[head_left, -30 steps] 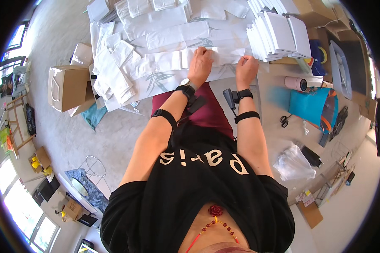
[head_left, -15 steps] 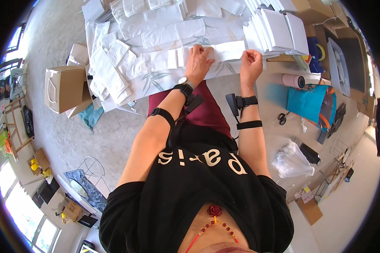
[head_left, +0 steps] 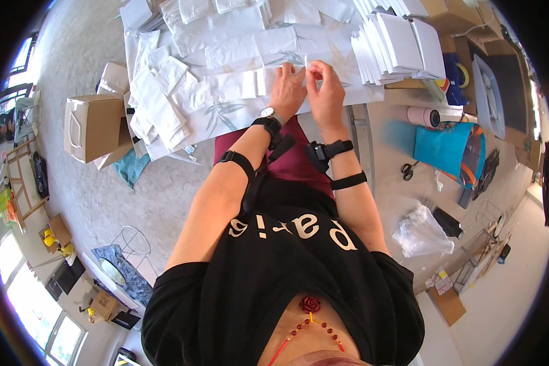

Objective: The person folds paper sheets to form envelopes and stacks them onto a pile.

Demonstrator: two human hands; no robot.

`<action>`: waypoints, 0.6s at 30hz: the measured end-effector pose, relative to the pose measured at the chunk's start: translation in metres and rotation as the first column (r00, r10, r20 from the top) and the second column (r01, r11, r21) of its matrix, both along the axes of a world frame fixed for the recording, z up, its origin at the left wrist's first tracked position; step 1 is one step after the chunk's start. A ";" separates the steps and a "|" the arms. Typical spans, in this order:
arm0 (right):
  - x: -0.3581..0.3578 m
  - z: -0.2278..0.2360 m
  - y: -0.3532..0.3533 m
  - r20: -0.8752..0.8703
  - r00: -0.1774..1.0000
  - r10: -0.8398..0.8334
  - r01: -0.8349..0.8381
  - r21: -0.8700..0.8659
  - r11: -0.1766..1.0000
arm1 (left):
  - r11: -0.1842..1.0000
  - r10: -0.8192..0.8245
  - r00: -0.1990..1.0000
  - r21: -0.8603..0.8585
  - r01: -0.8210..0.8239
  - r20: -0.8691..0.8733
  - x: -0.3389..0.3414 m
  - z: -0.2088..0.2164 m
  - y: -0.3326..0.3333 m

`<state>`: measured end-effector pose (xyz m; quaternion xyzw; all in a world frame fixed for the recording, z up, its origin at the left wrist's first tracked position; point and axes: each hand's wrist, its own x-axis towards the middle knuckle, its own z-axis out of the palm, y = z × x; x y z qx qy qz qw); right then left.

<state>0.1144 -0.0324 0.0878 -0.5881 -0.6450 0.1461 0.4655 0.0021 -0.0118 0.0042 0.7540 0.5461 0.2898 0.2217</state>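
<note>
A long, flat white plastic bag (head_left: 232,85) lies across the table in front of me. My left hand (head_left: 287,89) is at its right end, with bent fingers pressing the film down. Close beside it, my right hand (head_left: 327,96) pinches the bag's free end between thumb and forefinger, slightly raised and brought over toward the left fingertips. The fingers partly hide the fold there. To the left is a loose heap of folded white plastic bags (head_left: 158,91), and another flat white bag (head_left: 250,47) lies just beyond the one I handle.
More white bags (head_left: 219,24) cover the far side of the leaf-patterned tablecloth (head_left: 222,116). Stacked white flat packs (head_left: 399,46) stand at the table's right. A cardboard box (head_left: 94,128) is left of the table; scissors (head_left: 407,171) and a blue bag (head_left: 445,149) lie at right.
My right hand has moved left from near the white stack, bringing the bag's right end back to my left hand. The stretch of tablecloth it covered now shows. My left hand has barely moved.
</note>
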 end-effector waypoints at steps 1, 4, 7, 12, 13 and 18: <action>-0.005 -0.003 0.001 0.023 0.999 0.023 -0.023 0.022 0.999 | 1.000 -0.009 1.000 0.026 0.009 0.020 -0.004 -0.013 0.003; -0.014 -0.008 0.000 0.090 0.993 0.070 -0.076 0.066 0.995 | 0.999 0.001 0.983 -0.033 0.005 0.183 -0.021 -0.018 0.016; -0.020 -0.008 -0.006 0.109 0.987 0.116 -0.121 0.042 0.992 | 0.769 0.507 0.532 -0.634 0.075 0.678 -0.038 0.035 0.006; -0.032 -0.021 -0.009 0.085 0.979 0.185 -0.187 0.020 0.982 | 0.624 0.640 0.527 -0.778 0.067 0.559 -0.054 0.068 0.000; -0.034 -0.022 -0.010 0.076 0.976 0.203 -0.204 0.005 0.979 | 0.655 0.606 0.565 -0.755 0.045 0.560 -0.051 0.066 -0.001; -0.025 -0.033 -0.015 0.107 0.965 0.241 -0.246 0.033 0.969 | 0.737 0.566 0.649 -0.665 -0.123 0.508 -0.062 0.015 0.001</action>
